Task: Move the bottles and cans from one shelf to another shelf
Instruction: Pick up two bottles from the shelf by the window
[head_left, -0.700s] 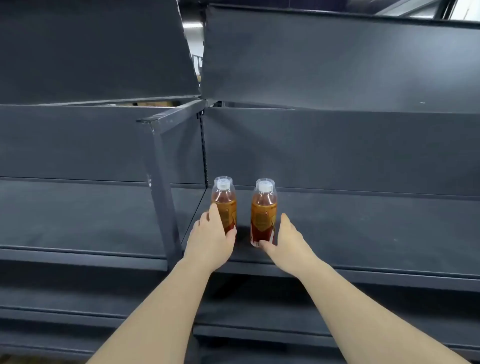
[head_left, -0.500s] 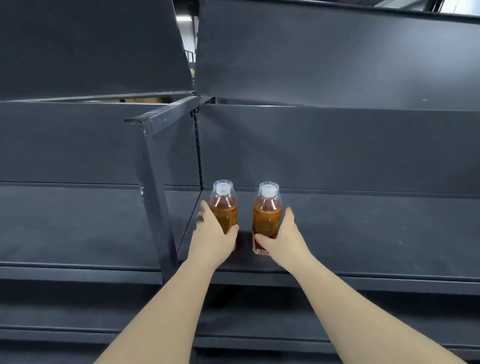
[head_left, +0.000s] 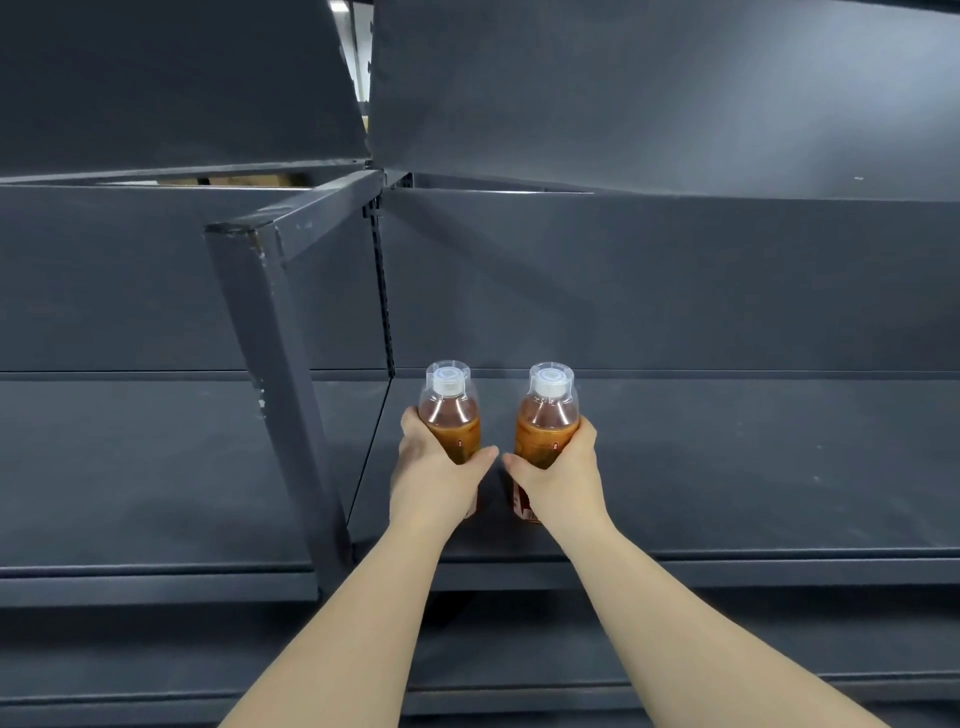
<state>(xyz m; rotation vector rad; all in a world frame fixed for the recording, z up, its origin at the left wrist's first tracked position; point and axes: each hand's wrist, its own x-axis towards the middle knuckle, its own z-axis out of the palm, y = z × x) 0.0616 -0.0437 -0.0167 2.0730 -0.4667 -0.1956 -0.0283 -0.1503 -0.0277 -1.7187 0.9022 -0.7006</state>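
**Gripping two bottles, one in each hand**

We count two bottles and two hands, a bottle to each hand. Our left hand (head_left: 434, 480) is wrapped round the left bottle (head_left: 451, 421) at its label, with the thumb on the inner side and the fingers round the far side. Our right hand (head_left: 563, 480) holds the right bottle (head_left: 546, 421) the same way, mirrored. The two thumb tips come near each other in the gap between the bottles, but they do not touch.

Both bottles are clear plastic and filled with an amber drink. Each has an orange-brown label and one white cap (head_left: 448, 379) under a clear cover. They are upright and side by side, with a narrow gap between them.

They are over the dark grey shelf (head_left: 727, 467) of the right-hand bay, near its left end. That puts them just right of the one upright post (head_left: 270, 374) that divides the two bays. A little of each bottle's base shows below our hands. We cannot tell whether the bases rest on the board or hang just above it.

Left of the post lies a second shelf board (head_left: 130, 467) at the same level. One slotted strip (head_left: 382, 291) runs up the back panel behind the post. Below the near edge we see more shelf edges (head_left: 519, 691).
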